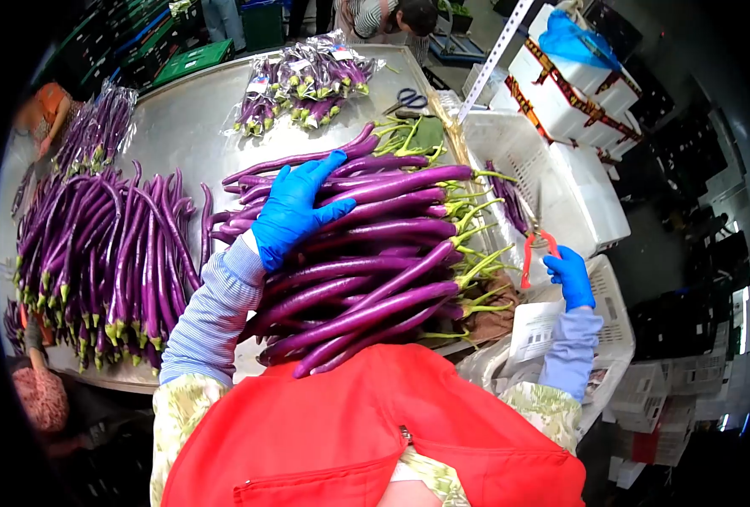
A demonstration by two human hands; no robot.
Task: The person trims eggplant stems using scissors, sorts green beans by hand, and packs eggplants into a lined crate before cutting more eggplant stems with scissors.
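Note:
A wide heap of long purple eggplants [375, 245] lies in front of me, green stems pointing right. My left hand [295, 211], in a blue glove, rests on the heap's upper left part, with its fingers spread and its thumb stretched to the right. To the right of the heap, my right hand [571, 277], also blue-gloved, is closed on red-handled scissors [528, 262]. Their blades point up and away, near a few eggplants [505, 196] in a white crate [486, 139]. The blades are apart from the stems.
Bagged eggplants [307, 80] and dark-handled scissors [410, 98] lie further back on the metal table [181, 127]. Another eggplant pile [96, 245] is at left. White foam boxes [561, 93] stand at right. Co-workers are around the table, one person bending [383, 21] at the far side.

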